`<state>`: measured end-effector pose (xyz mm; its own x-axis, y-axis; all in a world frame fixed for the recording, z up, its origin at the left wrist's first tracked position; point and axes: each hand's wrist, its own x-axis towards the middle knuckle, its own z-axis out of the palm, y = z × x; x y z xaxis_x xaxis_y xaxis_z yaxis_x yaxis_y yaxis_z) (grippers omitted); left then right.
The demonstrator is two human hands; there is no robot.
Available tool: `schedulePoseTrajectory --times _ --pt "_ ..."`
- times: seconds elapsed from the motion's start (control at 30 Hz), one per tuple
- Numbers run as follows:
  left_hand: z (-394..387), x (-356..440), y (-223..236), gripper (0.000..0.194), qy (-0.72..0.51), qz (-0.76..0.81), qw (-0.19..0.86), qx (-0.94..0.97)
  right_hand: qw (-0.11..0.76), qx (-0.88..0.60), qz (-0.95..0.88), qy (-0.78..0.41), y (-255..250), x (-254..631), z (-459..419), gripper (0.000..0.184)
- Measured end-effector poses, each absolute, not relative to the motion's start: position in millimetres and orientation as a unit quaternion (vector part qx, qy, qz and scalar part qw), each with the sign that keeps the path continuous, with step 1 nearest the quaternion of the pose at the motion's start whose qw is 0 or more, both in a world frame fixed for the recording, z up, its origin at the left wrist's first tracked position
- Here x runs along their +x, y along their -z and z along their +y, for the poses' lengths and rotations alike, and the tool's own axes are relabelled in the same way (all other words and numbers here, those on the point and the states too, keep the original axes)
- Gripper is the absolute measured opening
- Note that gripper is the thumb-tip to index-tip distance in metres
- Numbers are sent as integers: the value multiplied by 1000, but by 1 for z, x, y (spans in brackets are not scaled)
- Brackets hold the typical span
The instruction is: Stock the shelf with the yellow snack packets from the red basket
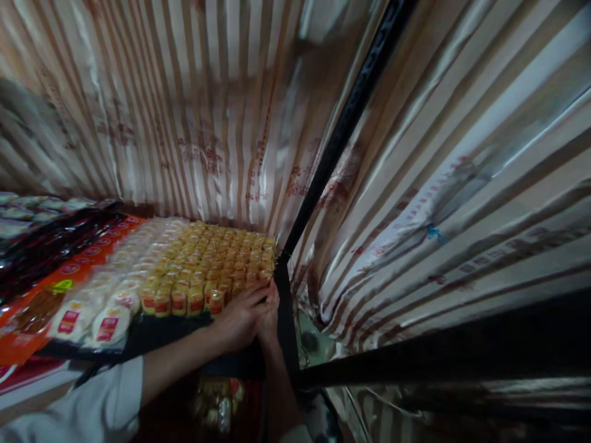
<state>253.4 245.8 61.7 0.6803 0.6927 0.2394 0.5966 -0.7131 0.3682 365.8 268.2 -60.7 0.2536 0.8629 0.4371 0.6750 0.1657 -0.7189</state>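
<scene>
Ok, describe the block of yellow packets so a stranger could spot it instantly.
Follow the slanting dark post down to the right end of the dark shelf. There sits the block of yellow packets, with the left hand and right hand at its near right corner. Unlike the larger, rounder white packets beside it, its pieces are small, blocky and yellow.

By the left hand (237,321), yellow block-shaped packets (198,261) wore glossy plastic; beyond, brown-and-cream striped sheeting (203,104) looked satiny.
</scene>
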Motion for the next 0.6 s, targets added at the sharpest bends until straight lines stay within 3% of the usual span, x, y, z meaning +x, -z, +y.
schedulePoseTrajectory --times 0.13,0.4,0.6 --pt "183 211 -38 36 -255 398 191 860 471 -646 -588 -125 49 364 262 78" --pt "95 144 3 36 -234 490 229 808 485 -615 -612 -111 33 365 250 71" --pt "84 140 22 34 -177 570 361 716 559 -585 -560 -178 13 353 206 59"
